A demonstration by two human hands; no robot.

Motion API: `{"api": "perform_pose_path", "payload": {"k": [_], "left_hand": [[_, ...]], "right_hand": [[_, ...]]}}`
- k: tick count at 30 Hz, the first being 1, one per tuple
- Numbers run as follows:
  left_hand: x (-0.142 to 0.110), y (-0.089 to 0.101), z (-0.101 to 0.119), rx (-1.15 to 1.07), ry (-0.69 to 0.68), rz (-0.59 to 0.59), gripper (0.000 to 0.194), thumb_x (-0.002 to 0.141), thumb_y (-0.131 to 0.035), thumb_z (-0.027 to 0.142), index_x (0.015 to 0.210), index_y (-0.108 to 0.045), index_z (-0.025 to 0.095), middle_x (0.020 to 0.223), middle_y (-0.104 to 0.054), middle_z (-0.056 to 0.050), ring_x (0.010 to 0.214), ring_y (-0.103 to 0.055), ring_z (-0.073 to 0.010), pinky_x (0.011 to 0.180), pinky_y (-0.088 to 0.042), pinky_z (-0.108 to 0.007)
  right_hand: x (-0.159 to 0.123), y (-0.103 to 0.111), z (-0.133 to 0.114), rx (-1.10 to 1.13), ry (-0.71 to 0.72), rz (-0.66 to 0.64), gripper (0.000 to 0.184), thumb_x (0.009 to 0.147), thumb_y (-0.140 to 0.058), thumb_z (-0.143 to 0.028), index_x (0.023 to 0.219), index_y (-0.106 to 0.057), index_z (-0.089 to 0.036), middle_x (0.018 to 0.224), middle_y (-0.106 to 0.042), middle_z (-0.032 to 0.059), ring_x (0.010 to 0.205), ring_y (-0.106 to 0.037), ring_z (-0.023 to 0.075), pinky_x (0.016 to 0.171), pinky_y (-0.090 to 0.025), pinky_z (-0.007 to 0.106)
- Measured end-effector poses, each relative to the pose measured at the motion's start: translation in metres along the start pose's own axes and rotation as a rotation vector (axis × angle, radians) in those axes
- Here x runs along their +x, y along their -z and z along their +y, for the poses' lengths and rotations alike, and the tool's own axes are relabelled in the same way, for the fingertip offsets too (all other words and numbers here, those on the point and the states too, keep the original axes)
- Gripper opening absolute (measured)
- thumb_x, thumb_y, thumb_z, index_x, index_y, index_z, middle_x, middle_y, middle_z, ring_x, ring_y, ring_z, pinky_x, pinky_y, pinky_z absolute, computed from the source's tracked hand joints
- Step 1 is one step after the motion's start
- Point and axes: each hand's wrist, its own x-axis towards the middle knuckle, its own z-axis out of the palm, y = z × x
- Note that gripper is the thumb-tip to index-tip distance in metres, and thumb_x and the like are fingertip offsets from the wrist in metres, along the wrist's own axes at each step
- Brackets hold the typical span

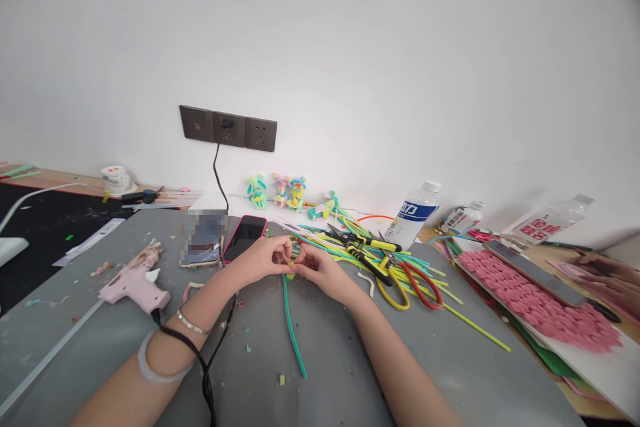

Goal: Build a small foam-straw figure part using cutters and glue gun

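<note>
My left hand (270, 259) and my right hand (320, 272) meet over the middle of the grey table, fingertips pinched together. Between them is a small yellow pipe-cleaner piece (291, 273), mostly covered by the fingers. A teal pipe cleaner (293, 330) runs from just under the fingertips toward the front of the table; whether it is joined to the yellow piece is hidden. Behind my right hand lies a pile of green, yellow and teal pipe cleaners (447, 290). Pliers (361, 255) with yellow-black handles and red-and-yellow-handled scissors (423, 285) rest on that pile.
A pink glue gun (133, 287) with its cord lies left. Two phones, one pink-edged (246, 237), sit behind my hands. Several small pipe-cleaner figures (257, 192) line the wall. A water bottle (413, 213) stands right. Another person's hand (607, 277) is at far right, beyond pink knitted-looking material (535, 300).
</note>
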Motion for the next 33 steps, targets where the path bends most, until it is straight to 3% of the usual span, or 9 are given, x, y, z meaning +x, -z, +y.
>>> {"api": "perform_pose_path", "payload": {"k": [18,23,29,33], "left_hand": [[-0.001,0.0,0.003,0.005,0.011,0.001,0.021,0.075,-0.067,0.03,0.077,-0.05,0.02,0.063,-0.052,0.006,0.06,-0.05,-0.012,0.058,-0.036,-0.022],[0.001,-0.002,-0.002,-0.017,0.006,0.016,0.018,0.074,-0.067,0.027,0.08,-0.052,0.019,0.067,-0.056,0.005,0.062,-0.05,-0.0124,0.058,-0.036,-0.022],[0.001,-0.003,-0.003,0.03,-0.001,0.066,0.012,0.07,-0.06,0.014,0.079,-0.054,0.019,0.072,-0.06,0.003,0.065,-0.052,-0.0135,0.059,-0.037,-0.023],[0.0,-0.003,-0.001,0.033,-0.026,0.074,0.01,0.073,-0.052,0.011,0.078,-0.054,0.019,0.07,-0.058,0.004,0.065,-0.051,-0.0131,0.059,-0.036,-0.023]], "right_hand": [[-0.001,0.0,0.002,-0.07,0.019,0.014,0.029,0.085,-0.063,-0.047,0.077,-0.052,-0.022,0.068,-0.049,-0.0024,0.059,-0.039,0.0138,0.055,-0.03,0.026],[-0.002,-0.008,-0.011,-0.291,0.159,0.186,0.018,0.087,-0.063,-0.039,0.086,-0.056,-0.022,0.07,-0.048,-0.0014,0.064,-0.043,0.0164,0.059,-0.034,0.028],[0.0,-0.035,-0.017,-0.59,0.358,0.201,0.024,0.079,-0.075,-0.036,0.091,-0.059,-0.023,0.097,-0.062,0.007,0.089,-0.055,0.0245,0.078,-0.039,0.035],[0.004,-0.041,-0.011,-0.619,0.374,0.244,0.01,0.085,-0.069,-0.026,0.085,-0.06,-0.022,0.091,-0.063,0.0062,0.084,-0.057,0.0231,0.073,-0.038,0.034]]}}
